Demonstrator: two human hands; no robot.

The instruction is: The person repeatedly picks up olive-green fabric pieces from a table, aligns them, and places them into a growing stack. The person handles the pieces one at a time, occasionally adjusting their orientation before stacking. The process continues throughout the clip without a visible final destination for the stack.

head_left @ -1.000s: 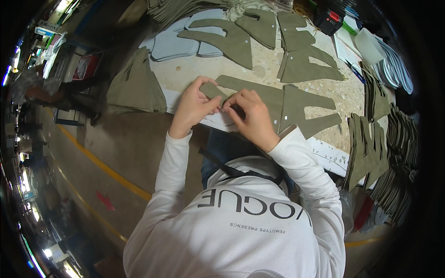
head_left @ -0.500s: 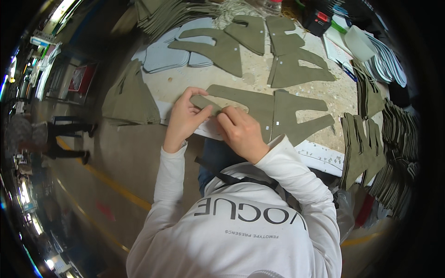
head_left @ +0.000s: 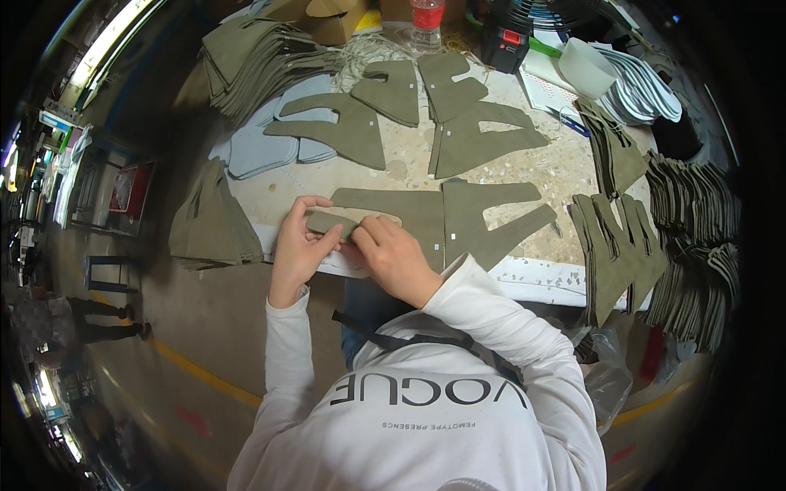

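An olive-green forked fabric piece lies at the table's near edge, its prongs toward the left. Its lower prong runs between my two hands. My left hand is closed on the prong's tip, thumb on top and fingers curled round the far side. Close beside it, my right hand pinches the same prong with thumb and fingertips. What lies under the right fingertips is hidden. A second forked piece meets the first along a straight edge, its prongs toward the right. Small white marks show near that edge.
More olive forked pieces lie farther back, partly over light-blue pieces. Olive stacks stand at left and right. Behind are a bottle, a black-and-red battery pack, a white cup and blue-handled scissors.
The view has shifted, so the table sits lower and farther left in the picture and more of its back shows. Both hands keep hold of the same prong, with little visible change in grip.
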